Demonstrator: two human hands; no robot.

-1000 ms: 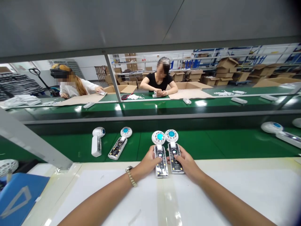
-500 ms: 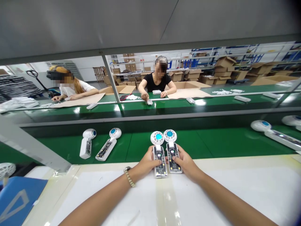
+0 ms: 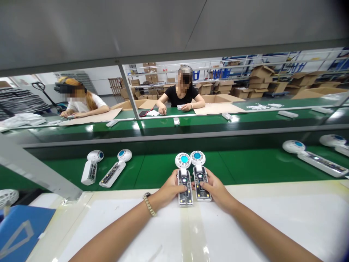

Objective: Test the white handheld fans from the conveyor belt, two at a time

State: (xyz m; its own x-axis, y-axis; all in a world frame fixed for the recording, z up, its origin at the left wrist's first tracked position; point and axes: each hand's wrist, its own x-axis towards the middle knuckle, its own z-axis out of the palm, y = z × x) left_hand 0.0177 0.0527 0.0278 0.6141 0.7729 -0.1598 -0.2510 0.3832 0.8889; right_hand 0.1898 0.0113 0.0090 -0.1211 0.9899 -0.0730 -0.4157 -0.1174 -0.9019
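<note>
My left hand (image 3: 172, 187) is closed round a small fan (image 3: 185, 189) with a round white head, a blue centre and a clear body showing its circuit board; the thumb lies on the body. A matching fan (image 3: 202, 187) is gripped in my right hand (image 3: 215, 187), thumb on its front. Both fans stand side by side, their heads nearly touching, over the near edge of the green belt (image 3: 160, 167). Two similar fans (image 3: 89, 171) (image 3: 113, 174) lie on the belt at the left, and others (image 3: 321, 163) at the right.
The white worktop (image 3: 259, 218) spans the front, with a blue box (image 3: 24, 231) at the left. A metal post (image 3: 40, 171) rises beside it. Across a second belt (image 3: 152, 129) with white parts, two people sit working. Cardboard boxes (image 3: 260, 82) stand behind.
Fans on the near belt have shifted left, while white parts on the far belt have shifted right. The person opposite has let go of a white part. My hands have hardly moved.
</note>
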